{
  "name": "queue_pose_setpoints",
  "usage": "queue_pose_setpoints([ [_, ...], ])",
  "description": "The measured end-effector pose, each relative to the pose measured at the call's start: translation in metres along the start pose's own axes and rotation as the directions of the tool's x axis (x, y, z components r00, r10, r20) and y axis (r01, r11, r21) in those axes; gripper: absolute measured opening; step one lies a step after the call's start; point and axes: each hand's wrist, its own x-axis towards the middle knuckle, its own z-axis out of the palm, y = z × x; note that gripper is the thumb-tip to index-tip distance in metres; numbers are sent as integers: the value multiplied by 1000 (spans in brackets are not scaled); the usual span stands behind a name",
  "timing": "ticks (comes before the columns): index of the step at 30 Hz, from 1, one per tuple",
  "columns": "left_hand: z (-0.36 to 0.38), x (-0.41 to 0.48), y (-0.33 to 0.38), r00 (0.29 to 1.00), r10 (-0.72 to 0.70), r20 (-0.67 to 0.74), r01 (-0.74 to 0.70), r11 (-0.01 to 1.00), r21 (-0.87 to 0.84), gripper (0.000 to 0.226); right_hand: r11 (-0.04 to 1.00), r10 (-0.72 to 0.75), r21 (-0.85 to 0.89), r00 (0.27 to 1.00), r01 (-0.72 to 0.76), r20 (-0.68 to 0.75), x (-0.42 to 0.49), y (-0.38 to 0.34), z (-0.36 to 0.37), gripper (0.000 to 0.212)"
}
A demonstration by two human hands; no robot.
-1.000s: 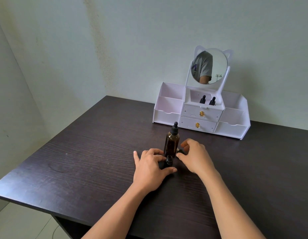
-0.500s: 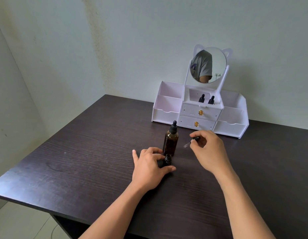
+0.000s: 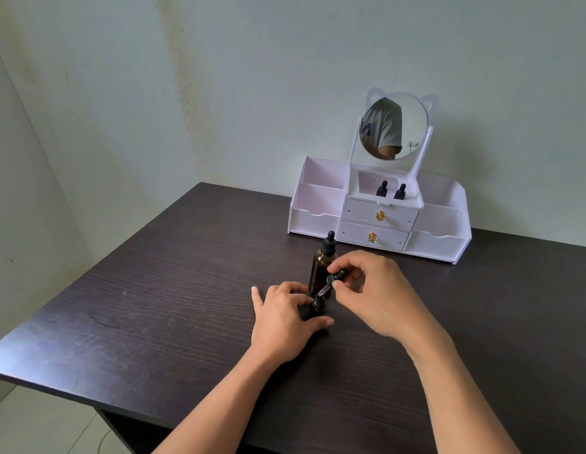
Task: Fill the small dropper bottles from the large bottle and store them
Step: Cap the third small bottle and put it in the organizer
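A small dark dropper bottle (image 3: 318, 305) stands uncapped on the dark table (image 3: 173, 290). My left hand (image 3: 282, 317) grips it with thumb and fingers. My right hand (image 3: 373, 290) pinches the black dropper cap (image 3: 337, 277); its glass pipette (image 3: 323, 290) slants down with the tip just above the small bottle's mouth. Right behind them stands the large amber bottle (image 3: 321, 267) with its black dropper cap on. Two small dropper bottles (image 3: 381, 189) (image 3: 399, 192) stand in the centre compartment of the white organizer (image 3: 318, 221).
The white organizer has two drawers with gold knobs (image 3: 379, 215), side compartments and a round cat-ear mirror (image 3: 395, 126). It sits at the table's far edge against the wall. The table's front edge runs near my forearms.
My right hand first lifted the dropper cap away to the right, then brought it back left and down, so the pipette tip is now over the small bottle. My left hand stayed put.
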Motion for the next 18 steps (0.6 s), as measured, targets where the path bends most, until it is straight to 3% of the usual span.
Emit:
queue_pose_setpoints([
  [5,0,-1,0,1000,6,6,-6,1000,16,57,997,-25,-69,997,30,68,1,-2,10,22],
  [11,-3,-2,2,1000,22,-1,-22,1000,17,40,992,-8,-122,990,26,144,1,1,27,26],
  [18,-3,-3,1,1000,16,6,-16,1000,9,45,985,105,-141,993,-97,53,2,7,34,29],
])
